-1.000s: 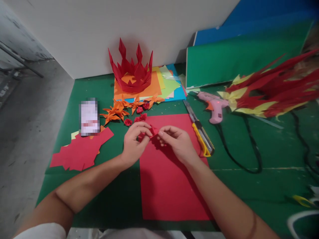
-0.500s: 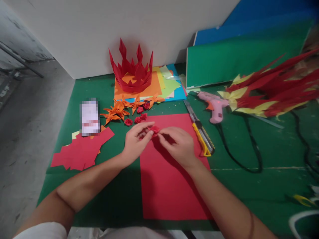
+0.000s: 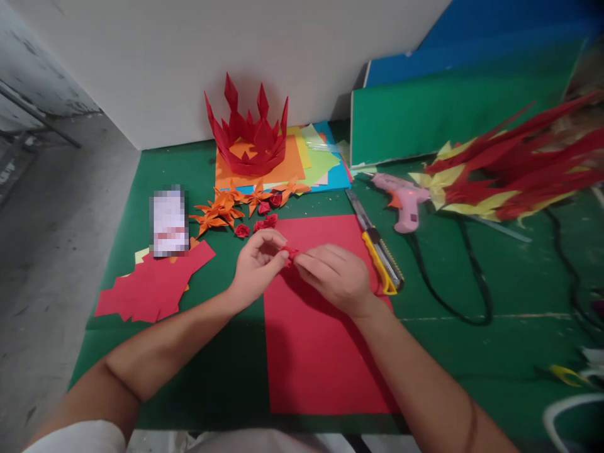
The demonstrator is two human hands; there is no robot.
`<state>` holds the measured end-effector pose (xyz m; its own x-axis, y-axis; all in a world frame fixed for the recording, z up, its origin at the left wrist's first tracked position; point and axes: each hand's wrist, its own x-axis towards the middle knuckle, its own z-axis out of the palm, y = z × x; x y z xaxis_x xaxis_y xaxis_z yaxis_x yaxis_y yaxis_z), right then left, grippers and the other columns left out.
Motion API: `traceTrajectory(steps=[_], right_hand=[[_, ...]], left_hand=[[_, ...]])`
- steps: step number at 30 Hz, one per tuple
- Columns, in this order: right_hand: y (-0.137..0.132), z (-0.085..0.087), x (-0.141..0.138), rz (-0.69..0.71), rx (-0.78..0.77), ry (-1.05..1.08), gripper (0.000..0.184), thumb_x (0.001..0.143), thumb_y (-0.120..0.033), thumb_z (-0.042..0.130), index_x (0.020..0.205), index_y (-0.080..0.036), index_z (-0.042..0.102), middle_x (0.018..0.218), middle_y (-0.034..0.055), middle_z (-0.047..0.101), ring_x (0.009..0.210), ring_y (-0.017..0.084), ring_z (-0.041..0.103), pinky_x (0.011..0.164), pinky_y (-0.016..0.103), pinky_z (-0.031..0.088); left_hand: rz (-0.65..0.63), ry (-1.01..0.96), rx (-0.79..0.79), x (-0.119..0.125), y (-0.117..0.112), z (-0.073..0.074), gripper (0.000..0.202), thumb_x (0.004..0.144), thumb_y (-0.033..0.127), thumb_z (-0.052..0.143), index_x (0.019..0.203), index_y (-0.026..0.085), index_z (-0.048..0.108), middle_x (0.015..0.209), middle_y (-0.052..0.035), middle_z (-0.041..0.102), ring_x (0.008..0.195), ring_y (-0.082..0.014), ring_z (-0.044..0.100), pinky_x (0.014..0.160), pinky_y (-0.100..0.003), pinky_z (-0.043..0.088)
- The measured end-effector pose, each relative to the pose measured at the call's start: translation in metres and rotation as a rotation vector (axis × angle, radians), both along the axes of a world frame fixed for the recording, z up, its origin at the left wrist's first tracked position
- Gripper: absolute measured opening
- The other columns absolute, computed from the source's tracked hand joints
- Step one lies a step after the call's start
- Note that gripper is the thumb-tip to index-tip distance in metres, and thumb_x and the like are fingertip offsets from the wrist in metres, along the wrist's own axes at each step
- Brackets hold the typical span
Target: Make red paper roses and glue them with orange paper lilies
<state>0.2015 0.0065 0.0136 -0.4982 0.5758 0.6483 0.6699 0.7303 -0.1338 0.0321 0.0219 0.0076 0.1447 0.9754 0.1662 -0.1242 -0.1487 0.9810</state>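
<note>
Both hands meet over the top of a large red paper sheet (image 3: 321, 352) on the green table cover (image 3: 472, 352). My left hand (image 3: 255, 267) and my right hand (image 3: 337, 277) pinch a small folded red paper piece (image 3: 289, 253) between their fingertips. Just beyond the hands lie several small red paper roses (image 3: 265, 222) and orange paper flowers (image 3: 221, 211).
A red paper crown (image 3: 248, 135) stands on a stack of coloured sheets (image 3: 321, 160) by the wall. Red paper offcuts (image 3: 151, 286) and a blurred card (image 3: 168, 221) lie left. A yellow utility knife (image 3: 377, 248), pink glue gun (image 3: 403, 198) with black cord and a red-yellow paper bundle (image 3: 509, 170) lie right.
My right hand has rolled over and closed in on the small red piece, fingers now tighter together. The left hand's fingers have curled a little. The camera shifted slightly.
</note>
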Motion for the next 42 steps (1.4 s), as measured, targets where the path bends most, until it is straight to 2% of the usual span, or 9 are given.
traceTrajectory(steps=[4,9,11,19,24,29,36,39,42], right_hand=[[0.001,-0.002,-0.002,-0.002,-0.022,0.052,0.009,0.089,-0.016,0.054,0.088,-0.019,0.063,0.073,0.0049,0.069,0.065,0.015,0.058,0.063,0.028,0.046],[0.004,-0.003,-0.002,-0.054,-0.148,0.235,0.007,0.087,-0.017,0.055,0.085,-0.02,0.061,0.075,0.0045,0.069,0.067,0.015,0.06,0.064,0.028,0.048],[0.004,-0.003,-0.002,-0.058,-0.173,0.273,0.007,0.087,-0.017,0.055,0.085,-0.021,0.061,0.076,0.0041,0.069,0.067,0.015,0.061,0.064,0.028,0.048],[0.0,-0.004,-0.002,-0.038,0.025,0.057,0.009,0.087,-0.016,0.055,0.082,-0.021,0.061,0.061,0.0015,0.062,0.057,0.014,0.052,0.058,0.028,0.041],[-0.002,-0.003,-0.003,-0.029,0.043,-0.018,0.01,0.089,-0.017,0.053,0.085,-0.021,0.062,0.057,-0.0003,0.057,0.055,0.014,0.048,0.056,0.029,0.036],[-0.002,-0.001,-0.007,-0.008,-0.113,0.177,0.009,0.086,-0.016,0.057,0.078,-0.02,0.06,0.06,0.0002,0.059,0.054,0.013,0.048,0.055,0.028,0.036],[-0.003,0.002,-0.013,-0.236,-0.497,0.597,0.011,0.082,-0.022,0.057,0.072,-0.022,0.06,0.056,-0.003,0.052,0.05,0.011,0.047,0.05,0.026,0.039],[-0.004,0.001,-0.013,-0.246,-0.504,0.585,0.012,0.083,-0.023,0.057,0.072,-0.022,0.06,0.056,-0.0028,0.052,0.05,0.011,0.047,0.052,0.026,0.04],[-0.003,0.0,-0.012,-0.199,-0.37,0.459,0.013,0.085,-0.021,0.056,0.072,-0.022,0.06,0.054,-0.0027,0.053,0.051,0.012,0.047,0.054,0.027,0.039]], left_hand=[[-0.081,-0.034,-0.142,-0.002,0.001,0.001,0.02,0.075,0.035,0.07,0.081,0.017,0.066,0.089,-0.0022,0.057,0.058,-0.0045,0.052,0.049,-0.016,0.049],[-0.123,-0.041,-0.186,-0.003,0.002,0.002,0.025,0.08,0.041,0.065,0.094,0.022,0.073,0.103,-0.0052,0.059,0.077,-0.0104,0.062,0.065,-0.023,0.058],[-0.136,-0.013,-0.171,-0.004,0.002,0.001,0.026,0.081,0.041,0.064,0.097,0.024,0.073,0.102,-0.0051,0.06,0.074,-0.0099,0.062,0.066,-0.024,0.058],[-0.067,0.247,0.038,-0.003,0.001,0.003,0.021,0.085,0.038,0.06,0.085,0.023,0.075,0.076,-0.0034,0.064,0.078,-0.0136,0.061,0.074,-0.027,0.052],[-0.054,0.091,-0.104,0.0,0.0,0.001,0.022,0.077,0.04,0.069,0.084,0.019,0.068,0.077,-0.0008,0.064,0.064,-0.0089,0.06,0.058,-0.021,0.052],[-0.052,0.016,-0.172,-0.001,-0.001,0.001,0.025,0.074,0.041,0.071,0.074,0.016,0.064,0.083,-0.0008,0.061,0.047,-0.0026,0.051,0.04,-0.016,0.045],[-0.087,0.169,-0.003,-0.003,-0.001,0.003,0.03,0.086,0.043,0.057,0.101,0.022,0.072,0.085,-0.0051,0.063,0.074,-0.0118,0.062,0.062,-0.022,0.056],[-0.111,0.194,-0.002,-0.003,0.0,0.0,0.027,0.086,0.038,0.058,0.104,0.023,0.071,0.083,-0.0033,0.062,0.068,-0.0101,0.061,0.061,-0.022,0.055],[-0.112,0.249,0.015,-0.003,0.0,-0.002,0.027,0.09,0.037,0.053,0.099,0.021,0.072,0.077,-0.002,0.062,0.056,-0.0078,0.057,0.054,-0.021,0.051]])
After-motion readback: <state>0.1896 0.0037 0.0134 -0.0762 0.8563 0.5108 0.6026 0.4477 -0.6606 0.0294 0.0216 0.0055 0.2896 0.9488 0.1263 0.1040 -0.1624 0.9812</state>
